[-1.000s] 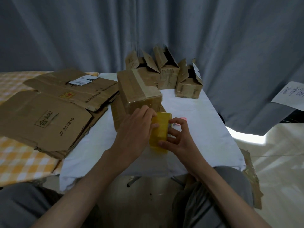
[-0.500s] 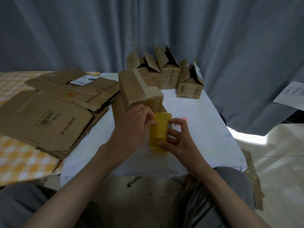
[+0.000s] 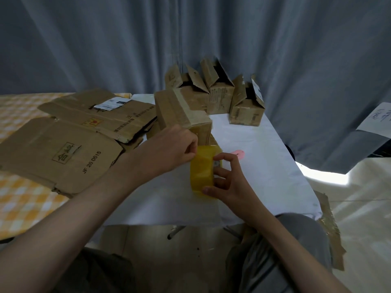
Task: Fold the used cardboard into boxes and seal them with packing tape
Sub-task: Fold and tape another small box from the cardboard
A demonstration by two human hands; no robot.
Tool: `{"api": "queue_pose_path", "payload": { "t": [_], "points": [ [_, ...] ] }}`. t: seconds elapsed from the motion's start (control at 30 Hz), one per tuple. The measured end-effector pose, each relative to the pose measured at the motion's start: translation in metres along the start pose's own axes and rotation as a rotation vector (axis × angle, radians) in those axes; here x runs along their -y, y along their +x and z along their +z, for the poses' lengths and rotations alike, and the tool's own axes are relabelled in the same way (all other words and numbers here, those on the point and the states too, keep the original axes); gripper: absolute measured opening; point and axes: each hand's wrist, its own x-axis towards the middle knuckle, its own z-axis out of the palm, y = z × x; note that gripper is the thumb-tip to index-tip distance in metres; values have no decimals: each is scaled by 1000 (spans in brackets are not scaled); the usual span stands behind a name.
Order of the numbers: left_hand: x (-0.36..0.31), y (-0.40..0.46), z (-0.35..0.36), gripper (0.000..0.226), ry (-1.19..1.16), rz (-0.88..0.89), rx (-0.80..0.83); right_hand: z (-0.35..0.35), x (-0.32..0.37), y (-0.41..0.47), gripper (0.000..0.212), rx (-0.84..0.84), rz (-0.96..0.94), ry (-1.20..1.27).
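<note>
A yellow roll of packing tape (image 3: pixel 202 171) stands on edge over the white table (image 3: pixel 264 166). My right hand (image 3: pixel 230 182) grips it from the right, thumb below and fingers over its rim. My left hand (image 3: pixel 169 148) pinches at the roll's upper left edge, where the tape's end seems to be. Just behind my left hand stands a folded cardboard box (image 3: pixel 179 115), taped along its top. Flattened used cardboard (image 3: pixel 63 151) lies stacked at the left.
Three small boxes (image 3: pixel 220 96) with open flaps stand at the table's far end before a grey curtain. A pink tag (image 3: pixel 238 154) lies right of the tape. Yellow checked cloth (image 3: pixel 25 199) covers the surface at the left. Cardboard scraps (image 3: pixel 330 227) lie on the floor at the right.
My left hand's fingers have drawn up from lying over the roll to a pinch at its upper edge. The right hand keeps holding the roll in about the same place.
</note>
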Motion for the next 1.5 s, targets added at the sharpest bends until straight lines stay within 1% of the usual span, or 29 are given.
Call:
{"api": "queue_pose_path", "payload": {
  "t": [0.17,0.37,0.57,0.63,0.73,0.87,0.93,1.0,1.1,1.2,1.27,1.37,1.43,1.5],
  "points": [
    [-3,4,-2,7,52,11,48,1,-1,1,63,-1,-2,18],
    [-10,0,-4,7,46,-3,67,2,-3,0,64,7,-5,9],
    [-12,-4,-2,15,34,-19,147,4,0,1,64,15,-24,-69],
    [-10,-10,1,19,0,-16,155,5,1,1,64,20,-29,-99],
    [-5,-16,5,16,-138,-26,145,4,1,0,63,28,-44,-110],
    [-2,-12,-1,19,-278,-93,223,2,-2,-1,60,35,-51,-115],
    [-3,-10,-3,20,-311,-113,225,3,-4,-4,59,11,-66,-131],
    [-5,-8,-3,21,-300,-137,204,7,-5,-7,57,-37,-109,-192],
    [-14,-9,-2,25,-177,-167,162,13,-4,-6,54,-90,-156,-282],
    [-26,-13,-6,24,-126,-100,69,15,2,2,47,-136,-166,-304],
    [-29,-15,-8,22,-137,-68,-24,12,6,8,43,-167,-165,-301],
    [-26,-13,-5,17,-233,-112,-166,9,9,11,38,-164,-149,-257],
    [-24,-9,-1,16,-334,-149,-211,9,10,12,36,-172,-126,-214],
    [-26,-7,3,16,-367,-139,-253,10,12,12,34,-197,-109,-198]
  ]
}}
